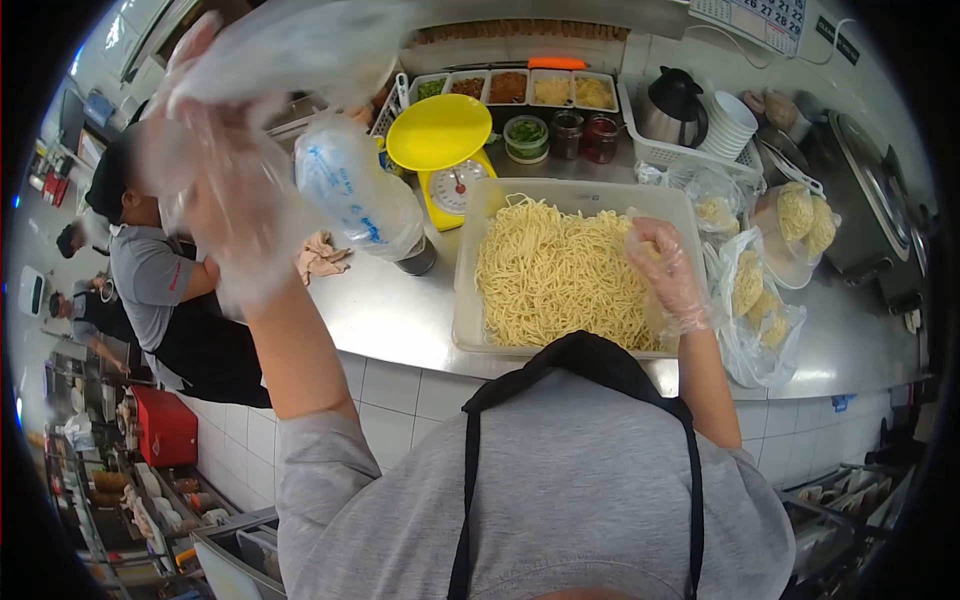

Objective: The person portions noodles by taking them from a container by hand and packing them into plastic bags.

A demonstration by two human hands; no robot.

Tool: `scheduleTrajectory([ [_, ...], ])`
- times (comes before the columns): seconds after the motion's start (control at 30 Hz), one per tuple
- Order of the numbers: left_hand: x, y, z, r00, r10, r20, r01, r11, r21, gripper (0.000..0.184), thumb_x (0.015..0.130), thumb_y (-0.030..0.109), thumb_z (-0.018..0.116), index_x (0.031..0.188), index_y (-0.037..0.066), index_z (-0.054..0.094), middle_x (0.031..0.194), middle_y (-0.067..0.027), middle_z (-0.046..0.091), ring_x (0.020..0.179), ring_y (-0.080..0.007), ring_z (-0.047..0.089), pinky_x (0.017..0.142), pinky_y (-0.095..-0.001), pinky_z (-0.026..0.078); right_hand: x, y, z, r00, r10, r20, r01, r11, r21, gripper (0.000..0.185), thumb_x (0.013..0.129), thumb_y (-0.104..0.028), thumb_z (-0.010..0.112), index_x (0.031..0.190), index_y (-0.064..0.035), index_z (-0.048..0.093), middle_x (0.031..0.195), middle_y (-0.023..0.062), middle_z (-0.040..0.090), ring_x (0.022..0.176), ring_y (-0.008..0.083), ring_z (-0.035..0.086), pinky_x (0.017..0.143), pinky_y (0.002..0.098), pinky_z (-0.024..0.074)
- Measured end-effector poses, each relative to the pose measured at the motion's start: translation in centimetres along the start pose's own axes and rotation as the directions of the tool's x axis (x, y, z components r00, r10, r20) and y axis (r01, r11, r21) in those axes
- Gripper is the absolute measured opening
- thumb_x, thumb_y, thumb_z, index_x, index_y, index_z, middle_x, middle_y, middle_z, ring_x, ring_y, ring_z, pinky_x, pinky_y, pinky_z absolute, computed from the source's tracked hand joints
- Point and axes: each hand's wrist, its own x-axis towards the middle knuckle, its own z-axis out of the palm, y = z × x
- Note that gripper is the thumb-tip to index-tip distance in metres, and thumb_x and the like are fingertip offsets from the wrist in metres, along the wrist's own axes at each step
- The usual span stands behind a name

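Observation:
My left hand (235,180), in a clear plastic glove, is raised high at the left and blurred by motion. A clear plastic bag (300,50) trails from its fingers toward the top of the view. My right hand (662,262), also gloved, is over the right side of a translucent tub (466,290). Its fingers are curled at the yellow noodles (560,270) filling the tub; what lies inside them is hidden. Beside the left forearm, a stack of clear bags with blue print (350,190) covers a dark, upright container (418,260).
Behind the tub are a yellow scale (440,135), topping trays (508,88) and jars (600,138). Bagged noodles (755,290), white bowls (732,120) and a steel jug (675,105) stand right. A crumpled cloth (322,256) lies left, near a co-worker (180,270).

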Motion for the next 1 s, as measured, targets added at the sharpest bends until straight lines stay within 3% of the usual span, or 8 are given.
scheduleTrajectory([
  [0.13, -7.8, 7.8, 4.9, 0.600, 0.349, 0.720, -0.028, 0.908, -0.417, 0.036, 0.085, 0.017, 0.050, 0.118, 0.003, 0.053, 0.125, -0.0152, 0.051, 0.114, -0.0257, 0.050, 0.097, -0.0360, 0.039, 0.0, -3.9, -0.7, 0.986, 0.158, 0.057, -0.140, 0.588, 0.796, 0.061, 0.088, -0.058, 0.041, 0.119, -0.0053, 0.047, 0.114, 0.0145, 0.053, 0.105, 0.0244, 0.052, 0.095, 0.0377, 0.0366],
  [0.17, -9.0, 9.4, 5.8, 0.342, 0.471, 0.813, -0.116, 0.880, -0.460, 0.037, 0.086, 0.018, 0.049, 0.120, 0.004, 0.053, 0.129, -0.0157, 0.049, 0.116, -0.0268, 0.049, 0.099, -0.0364, 0.037, 0.5, -3.7, -1.2, 0.984, 0.173, 0.038, -0.134, 0.592, 0.795, 0.061, 0.088, -0.058, 0.041, 0.119, -0.0053, 0.047, 0.114, 0.0145, 0.053, 0.105, 0.0244, 0.052, 0.095, 0.0377, 0.0366],
  [0.23, -15.3, 8.4, 8.6, 0.259, 0.406, 0.877, 0.217, 0.860, -0.462, 0.039, 0.082, 0.016, 0.053, 0.120, 0.005, 0.053, 0.125, -0.0144, 0.052, 0.114, -0.0261, 0.050, 0.098, -0.0359, 0.039, 1.7, -3.2, -2.5, 0.937, 0.059, 0.344, -0.336, 0.418, 0.844, 0.081, 0.083, -0.071, 0.026, 0.127, -0.0042, 0.039, 0.116, 0.0164, 0.052, 0.107, 0.0231, 0.051, 0.097, 0.0372, 0.0353],
  [0.3, -16.7, 7.7, 9.5, 0.070, 0.490, 0.869, 0.059, 0.867, -0.494, 0.036, 0.081, 0.012, 0.053, 0.116, 0.005, 0.055, 0.122, -0.0152, 0.054, 0.112, -0.0290, 0.051, 0.097, -0.0374, 0.039, 1.9, -3.5, -3.0, 0.933, 0.052, 0.356, -0.337, 0.474, 0.814, 0.084, 0.082, -0.072, 0.027, 0.128, -0.0028, 0.038, 0.119, 0.0159, 0.050, 0.109, 0.0226, 0.050, 0.097, 0.0365, 0.0367],
  [0.53, -20.2, 2.0, 10.3, 0.238, 0.367, 0.899, -0.011, 0.927, -0.376, 0.031, 0.081, 0.011, 0.056, 0.111, 0.004, 0.056, 0.117, -0.0145, 0.055, 0.109, -0.0327, 0.051, 0.094, -0.0372, 0.041, 0.7, -2.9, -4.0, 0.950, -0.048, 0.309, -0.047, 0.955, 0.292, 0.061, 0.084, -0.044, 0.059, 0.125, -0.0026, 0.041, 0.115, 0.0098, 0.050, 0.105, 0.0173, 0.051, 0.093, 0.0311, 0.0397],
  [0.67, -15.9, 5.4, 8.7, 0.343, 0.129, 0.930, 0.381, 0.886, -0.264, 0.045, 0.074, 0.013, 0.065, 0.116, 0.005, 0.050, 0.113, -0.0115, 0.056, 0.106, -0.0283, 0.053, 0.093, -0.0363, 0.041, 0.7, -4.7, -0.9, 0.930, 0.278, 0.241, -0.274, 0.960, -0.053, 0.051, 0.078, -0.018, 0.066, 0.122, -0.0038, 0.044, 0.111, 0.0061, 0.050, 0.106, 0.0136, 0.048, 0.093, 0.0288, 0.0382],
  [0.83, -13.5, 9.1, 11.6, 0.699, -0.265, 0.665, 0.575, 0.760, -0.302, 0.055, 0.071, 0.007, 0.067, 0.121, 0.005, 0.043, 0.098, -0.0081, 0.052, 0.091, -0.0165, 0.052, 0.084, -0.0305, 0.042, 2.9, -8.1, 1.7, 0.942, -0.334, -0.040, 0.335, 0.922, 0.195, 0.043, 0.068, 0.004, 0.052, 0.110, -0.0053, 0.050, 0.096, 0.0063, 0.054, 0.083, 0.0164, 0.052, 0.079, 0.0284, 0.0441],
  [1.0, -11.5, 5.9, 11.0, 0.811, -0.190, 0.554, 0.464, 0.785, -0.410, 0.041, 0.064, -0.004, 0.063, 0.103, 0.004, 0.050, 0.085, -0.0064, 0.051, 0.078, -0.0204, 0.054, 0.069, -0.0325, 0.045, 4.2, -11.1, -3.1, 0.938, -0.326, -0.119, 0.303, 0.937, -0.174, 0.039, 0.066, 0.005, 0.052, 0.103, -0.0059, 0.053, 0.090, 0.0053, 0.052, 0.076, 0.0157, 0.049, 0.073, 0.0268, 0.0441],
])
